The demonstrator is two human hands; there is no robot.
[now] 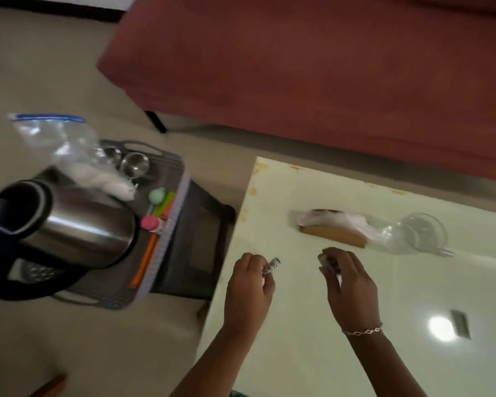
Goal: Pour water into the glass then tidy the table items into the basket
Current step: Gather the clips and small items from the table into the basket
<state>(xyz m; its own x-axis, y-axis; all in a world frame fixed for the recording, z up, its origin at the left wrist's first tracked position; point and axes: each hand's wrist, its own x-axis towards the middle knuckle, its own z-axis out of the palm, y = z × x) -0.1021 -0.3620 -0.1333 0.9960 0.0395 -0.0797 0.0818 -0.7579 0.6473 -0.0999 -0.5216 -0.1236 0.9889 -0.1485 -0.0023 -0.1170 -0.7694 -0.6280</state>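
My left hand (249, 285) grips a small patterned tube (272, 266) above the pale table's (298, 353) left edge. My right hand (347, 282) is just to the right of it with curled fingers pinching a small pale piece (325, 260). A clear glass (418, 233) stands at the table's far side, next to a wooden block with a white cloth (335, 224) over it. The grey basket (166, 224) sits on a dark stool left of the table. It holds a steel kettle (66, 224), a zip bag (58, 141), steel cups (134, 164) and coloured utensils (158, 207).
A dark red sofa (312, 67) runs across the back, close behind the table. Beige floor lies around the stool and basket. A bright light reflection (441, 328) shows on the table at the right.
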